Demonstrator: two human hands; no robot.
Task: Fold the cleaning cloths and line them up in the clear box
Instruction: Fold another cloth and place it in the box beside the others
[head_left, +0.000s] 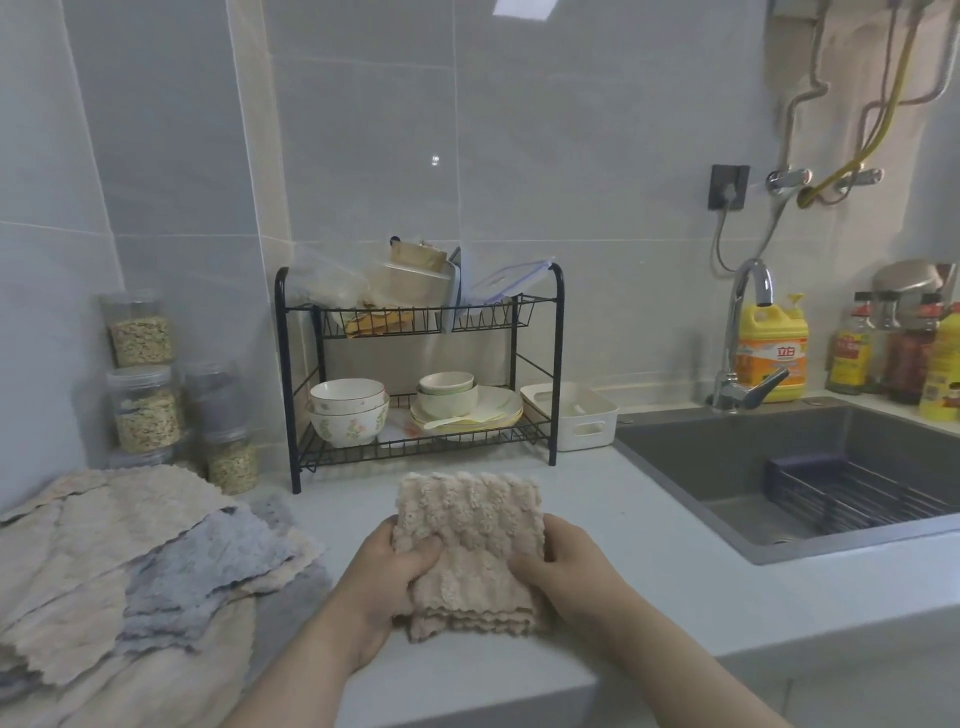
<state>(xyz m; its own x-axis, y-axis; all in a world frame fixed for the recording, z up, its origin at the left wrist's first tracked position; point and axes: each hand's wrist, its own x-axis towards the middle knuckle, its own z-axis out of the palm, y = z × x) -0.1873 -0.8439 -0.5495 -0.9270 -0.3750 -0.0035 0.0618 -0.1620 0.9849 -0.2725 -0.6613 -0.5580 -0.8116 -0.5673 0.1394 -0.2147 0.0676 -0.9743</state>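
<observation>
A beige fluffy cleaning cloth (470, 540), folded into a thick square with several layers showing at its near edge, is held above the white counter (649, 561). My left hand (387, 577) grips its left side with the thumb on top. My right hand (566, 571) grips its right side. A pile of unfolded cloths (130, 561), beige and grey-blue, lies spread flat on the counter at the left. No clear box for the cloths can be picked out; clear lidded containers (488, 283) stand on the rack's top shelf.
A black two-tier dish rack (415, 364) with bowls and plates stands at the back. A white basket (576, 415) sits beside it. Jars of grain (143, 405) stand at the back left. The grey sink (810, 467), tap (743, 332) and bottles fill the right.
</observation>
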